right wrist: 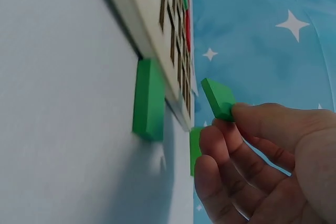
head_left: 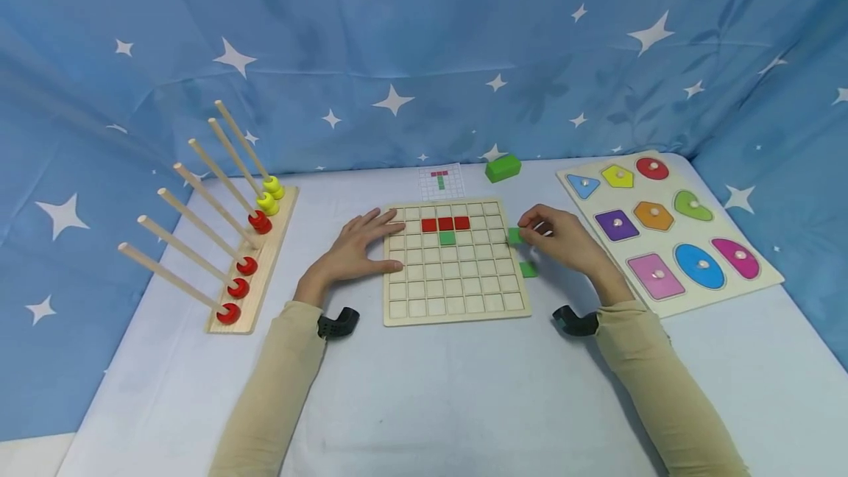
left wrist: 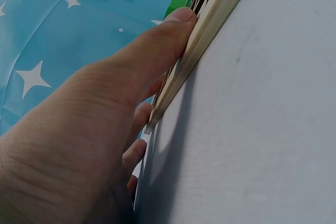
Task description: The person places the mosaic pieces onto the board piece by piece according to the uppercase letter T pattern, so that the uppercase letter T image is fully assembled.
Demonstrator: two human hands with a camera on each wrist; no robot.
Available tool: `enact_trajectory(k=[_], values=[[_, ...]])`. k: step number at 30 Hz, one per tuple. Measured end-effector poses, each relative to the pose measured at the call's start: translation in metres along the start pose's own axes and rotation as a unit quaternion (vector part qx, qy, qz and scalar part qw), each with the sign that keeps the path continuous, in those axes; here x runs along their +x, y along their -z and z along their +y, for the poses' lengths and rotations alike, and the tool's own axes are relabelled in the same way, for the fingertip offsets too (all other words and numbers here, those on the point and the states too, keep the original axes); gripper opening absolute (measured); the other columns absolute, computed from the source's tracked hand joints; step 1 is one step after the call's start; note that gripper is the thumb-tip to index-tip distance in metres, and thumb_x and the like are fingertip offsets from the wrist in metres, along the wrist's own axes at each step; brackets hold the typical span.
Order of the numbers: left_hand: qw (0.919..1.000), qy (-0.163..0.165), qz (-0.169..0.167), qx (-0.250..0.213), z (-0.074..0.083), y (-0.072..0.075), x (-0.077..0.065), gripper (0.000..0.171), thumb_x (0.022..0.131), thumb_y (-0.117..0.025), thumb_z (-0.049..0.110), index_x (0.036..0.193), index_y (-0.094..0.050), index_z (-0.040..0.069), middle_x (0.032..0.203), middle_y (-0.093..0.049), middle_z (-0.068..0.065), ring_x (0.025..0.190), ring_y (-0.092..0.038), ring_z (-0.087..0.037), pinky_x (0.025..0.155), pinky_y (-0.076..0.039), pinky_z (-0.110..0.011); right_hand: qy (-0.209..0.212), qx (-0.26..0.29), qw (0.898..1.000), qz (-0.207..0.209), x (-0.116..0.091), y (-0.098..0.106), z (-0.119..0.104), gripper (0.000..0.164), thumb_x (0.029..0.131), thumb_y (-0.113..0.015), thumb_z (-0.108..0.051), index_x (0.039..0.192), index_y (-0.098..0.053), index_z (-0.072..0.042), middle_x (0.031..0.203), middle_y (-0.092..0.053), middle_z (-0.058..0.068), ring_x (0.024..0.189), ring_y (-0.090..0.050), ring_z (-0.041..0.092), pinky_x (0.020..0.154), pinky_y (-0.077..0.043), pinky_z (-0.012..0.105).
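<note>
A wooden grid board (head_left: 457, 321) lies on the table, holding a row of three red tiles (head_left: 445, 224) with one green tile (head_left: 447, 238) under the middle one. My left hand (head_left: 358, 247) rests on the board's left edge, fingers spread, thumb (left wrist: 176, 24) laid along the frame. Beyond the right edge, my right hand (head_left: 563, 238) pinches a small green square tile (right wrist: 219, 98) between thumb and fingers, raised above the table in the right wrist view. Another green tile (head_left: 528, 269) leans against the board's right side.
Behind the board lie a printed pattern card (head_left: 453, 191) and a green block (head_left: 503, 168). At left stands a wooden peg rack (head_left: 265, 271) with red and yellow beads. A knobbed shape puzzle (head_left: 669, 230) lies at right. A blue star-patterned curtain (head_left: 424, 57) hangs behind.
</note>
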State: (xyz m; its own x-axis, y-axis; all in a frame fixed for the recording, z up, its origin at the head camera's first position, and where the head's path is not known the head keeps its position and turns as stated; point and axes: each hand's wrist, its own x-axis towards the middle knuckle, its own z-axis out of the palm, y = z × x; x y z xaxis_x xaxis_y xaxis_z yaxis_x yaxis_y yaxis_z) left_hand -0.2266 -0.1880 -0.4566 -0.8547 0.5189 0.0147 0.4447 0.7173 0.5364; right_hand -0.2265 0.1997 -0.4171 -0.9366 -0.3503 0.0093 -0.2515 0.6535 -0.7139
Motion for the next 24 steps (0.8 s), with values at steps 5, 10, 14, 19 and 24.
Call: enact_trajectory(k=[5, 10, 14, 19, 24], values=[[1.0, 0.001, 0.0, -0.001, 0.001, 0.0, 0.0, 0.076, 0.079, -0.068, 0.057, 0.144, -0.038, 0.035, 0.159, -0.019, 0.008, 0.149, -0.007, -0.022, 0.119, -0.004, -0.049, 0.008, 0.005, 1.0, -0.003, 0.004, -0.004, -0.006, 0.017, 0.094, -0.058, -0.021, 0.105, -0.061, -0.008, 0.096, -0.065, 0.011, 0.083, -0.062, 0.022, 0.073, -0.048, 0.033], [1.0, -0.002, 0.001, -0.001, 0.001, 0.0, 0.0, 0.076, 0.079, -0.068, 0.056, 0.145, -0.038, 0.033, 0.159, -0.019, 0.007, 0.149, -0.007, -0.022, 0.119, -0.005, -0.049, 0.012, 0.016, 1.0, -0.006, 0.009, -0.01, -0.011, 0.016, 0.094, -0.059, -0.021, 0.104, -0.061, -0.008, 0.097, -0.065, 0.01, 0.083, -0.061, 0.022, 0.073, -0.049, 0.032], [1.0, -0.007, 0.002, 0.001, 0.0, -0.001, 0.0, 0.076, 0.079, -0.069, 0.055, 0.145, -0.038, 0.032, 0.159, -0.02, 0.006, 0.149, -0.008, -0.023, 0.118, -0.006, -0.051, 0.015, 0.022, 1.0, -0.009, 0.012, -0.015, -0.016, 0.015, 0.094, -0.059, -0.021, 0.103, -0.062, -0.009, 0.097, -0.065, 0.009, 0.083, -0.061, 0.021, 0.071, -0.05, 0.03], [1.0, -0.006, 0.001, 0.001, 0.001, -0.001, 0.0, 0.075, 0.079, -0.068, 0.054, 0.145, -0.038, 0.032, 0.159, -0.02, 0.007, 0.149, -0.007, -0.021, 0.119, -0.005, -0.049, 0.028, 0.021, 0.999, -0.018, 0.015, -0.021, -0.022, 0.013, 0.094, -0.059, -0.019, 0.102, -0.062, -0.009, 0.095, -0.065, 0.008, 0.079, -0.06, 0.02, 0.067, -0.049, 0.029], [1.0, -0.004, 0.001, 0.001, 0.001, 0.0, -0.002, 0.075, 0.08, -0.068, 0.054, 0.145, -0.038, 0.031, 0.159, -0.019, 0.006, 0.149, -0.007, -0.022, 0.119, -0.005, -0.05, 0.045, 0.015, 0.998, -0.027, 0.02, -0.028, -0.028, 0.011, 0.093, -0.06, -0.017, 0.1, -0.062, -0.009, 0.092, -0.065, 0.007, 0.076, -0.058, 0.019, 0.068, -0.048, 0.029]])
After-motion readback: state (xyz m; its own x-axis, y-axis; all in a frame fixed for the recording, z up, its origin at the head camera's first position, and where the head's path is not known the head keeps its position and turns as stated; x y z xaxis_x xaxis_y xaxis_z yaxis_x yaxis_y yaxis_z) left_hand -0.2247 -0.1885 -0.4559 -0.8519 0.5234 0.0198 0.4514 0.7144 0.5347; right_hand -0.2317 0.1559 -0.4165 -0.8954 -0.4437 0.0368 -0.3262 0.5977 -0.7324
